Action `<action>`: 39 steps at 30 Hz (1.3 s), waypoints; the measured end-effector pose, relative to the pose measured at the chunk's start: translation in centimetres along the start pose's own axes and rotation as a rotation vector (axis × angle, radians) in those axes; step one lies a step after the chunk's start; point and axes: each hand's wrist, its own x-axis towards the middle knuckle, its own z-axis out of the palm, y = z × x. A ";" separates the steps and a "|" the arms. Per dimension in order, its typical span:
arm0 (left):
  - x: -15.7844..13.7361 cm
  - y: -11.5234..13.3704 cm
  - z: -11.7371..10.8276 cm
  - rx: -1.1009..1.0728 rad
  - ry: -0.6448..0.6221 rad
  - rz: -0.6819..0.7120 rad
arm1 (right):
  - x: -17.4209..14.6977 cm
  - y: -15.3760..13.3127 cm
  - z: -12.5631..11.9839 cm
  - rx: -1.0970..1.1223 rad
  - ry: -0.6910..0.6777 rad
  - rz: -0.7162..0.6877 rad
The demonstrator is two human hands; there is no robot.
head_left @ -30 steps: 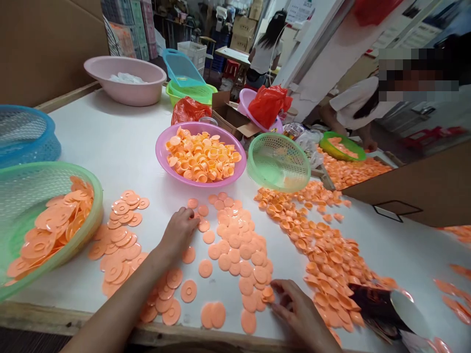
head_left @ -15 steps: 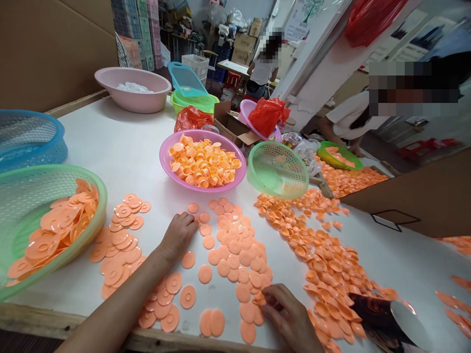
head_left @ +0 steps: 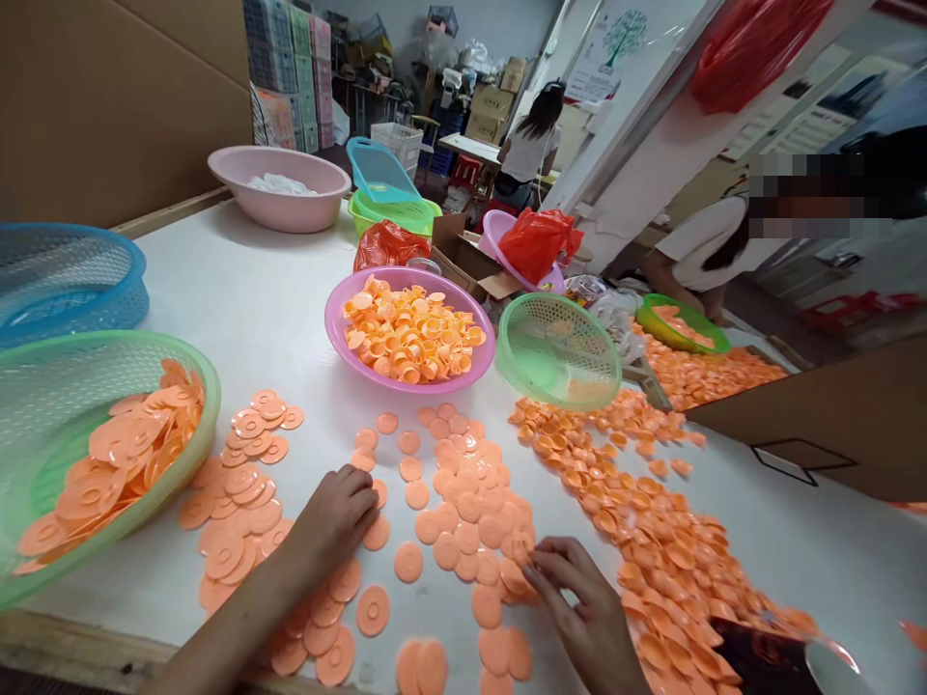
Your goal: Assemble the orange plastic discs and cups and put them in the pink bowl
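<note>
Orange discs (head_left: 463, 502) are lying spread at lower centre of the white table (head_left: 238, 290). Left hand (head_left: 337, 516) is resting palm-down, fingers curled on discs; right hand (head_left: 579, 603) is pinching one disc. Both hands are sitting lower in frame than earlier.

The left hand (head_left: 337, 516) covered some discs (head_left: 463, 502), hiding what its fingers touched. The green basket (head_left: 181, 454) ran off the left edge. The dark object (head_left: 768, 656) was cut off below.

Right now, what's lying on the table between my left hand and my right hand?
In the head view, flat orange discs lie spread on the white table between the left hand and the right hand; some bare tabletop shows among them.
</note>
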 end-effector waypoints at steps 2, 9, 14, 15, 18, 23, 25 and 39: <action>-0.5 -0.1 0.0 -0.095 0.003 -0.079 | 1.7 -2.0 1.9 0.036 -0.014 -0.066; -0.4 -1.4 0.9 -0.255 0.125 -0.215 | 6.6 -6.8 9.1 0.104 -0.085 -0.200; -1.0 -1.8 1.2 -0.332 0.164 -0.249 | 7.6 -7.1 12.9 0.059 -0.123 -0.301; -1.0 -1.7 1.3 -0.329 0.162 -0.245 | 7.5 -7.1 13.8 0.030 -0.131 -0.335; -0.8 -1.4 1.4 -0.328 0.172 -0.259 | 7.0 -7.0 16.0 -0.119 -0.098 -0.436; -0.1 -1.3 1.0 -0.430 0.184 -0.300 | 6.3 -6.7 17.5 -0.301 -0.024 -0.557; 0.6 -1.3 0.6 -0.539 0.169 -0.378 | 6.4 -6.6 17.5 -0.311 -0.012 -0.594; 2.8 -0.8 0.6 -0.448 0.082 -0.492 | 6.9 -7.5 17.9 -0.383 0.076 -0.726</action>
